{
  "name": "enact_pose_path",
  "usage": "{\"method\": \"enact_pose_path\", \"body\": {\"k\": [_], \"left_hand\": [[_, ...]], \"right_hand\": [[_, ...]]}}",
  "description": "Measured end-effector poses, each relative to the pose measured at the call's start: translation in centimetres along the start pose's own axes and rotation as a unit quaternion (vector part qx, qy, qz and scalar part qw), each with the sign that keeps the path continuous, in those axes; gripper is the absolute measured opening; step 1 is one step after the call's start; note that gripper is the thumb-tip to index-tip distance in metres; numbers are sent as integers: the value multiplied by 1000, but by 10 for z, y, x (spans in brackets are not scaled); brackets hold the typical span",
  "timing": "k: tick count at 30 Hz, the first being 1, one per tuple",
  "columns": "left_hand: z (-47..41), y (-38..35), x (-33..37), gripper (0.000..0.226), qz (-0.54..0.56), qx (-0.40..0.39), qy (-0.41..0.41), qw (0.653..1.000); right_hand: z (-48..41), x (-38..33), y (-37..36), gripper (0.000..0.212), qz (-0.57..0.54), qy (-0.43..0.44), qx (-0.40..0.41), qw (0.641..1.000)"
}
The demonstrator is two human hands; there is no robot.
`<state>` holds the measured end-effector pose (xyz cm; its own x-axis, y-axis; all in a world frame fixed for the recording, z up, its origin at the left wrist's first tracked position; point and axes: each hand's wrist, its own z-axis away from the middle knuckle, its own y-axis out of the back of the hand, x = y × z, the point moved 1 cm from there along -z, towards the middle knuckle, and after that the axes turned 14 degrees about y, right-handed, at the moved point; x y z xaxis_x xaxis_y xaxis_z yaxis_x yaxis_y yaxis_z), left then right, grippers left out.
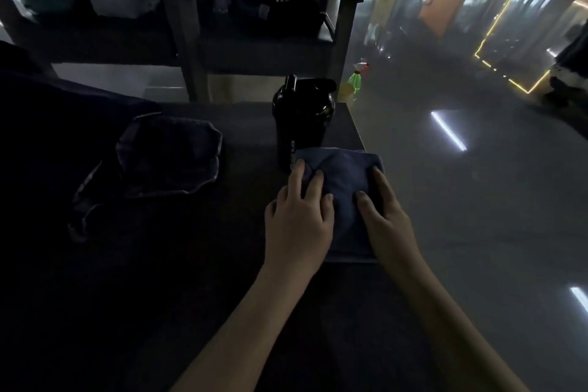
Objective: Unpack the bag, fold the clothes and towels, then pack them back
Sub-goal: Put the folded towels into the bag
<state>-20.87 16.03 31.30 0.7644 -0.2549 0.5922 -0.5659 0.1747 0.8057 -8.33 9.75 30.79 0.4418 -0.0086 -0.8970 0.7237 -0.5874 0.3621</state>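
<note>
Two hands, left hand (299, 219) and right hand (386, 223), fingers (316, 183) flat, pressing one folded towel (345, 175), long axis up-frame; one bottle (300, 118) behind.

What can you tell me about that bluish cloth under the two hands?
The cloth is dull blue, soft-looking fabric, folded into a compact, slightly puffy rectangle. It lies flat near the right edge of the dark table, its far end by the black bottle. The left hand and right hand press on it.
</note>
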Motion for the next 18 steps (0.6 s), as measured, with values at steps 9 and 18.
{"method": "enact_pose_path", "body": {"k": [9, 18], "left_hand": [[8, 25, 19, 50, -24, -131, 58, 989], [23, 40, 21, 52, -38, -220, 120, 967]], "right_hand": [[-1, -19, 25, 57, -42, -257, -36, 965], [-6, -29, 30, 48, -113, -418, -88, 897]]}}
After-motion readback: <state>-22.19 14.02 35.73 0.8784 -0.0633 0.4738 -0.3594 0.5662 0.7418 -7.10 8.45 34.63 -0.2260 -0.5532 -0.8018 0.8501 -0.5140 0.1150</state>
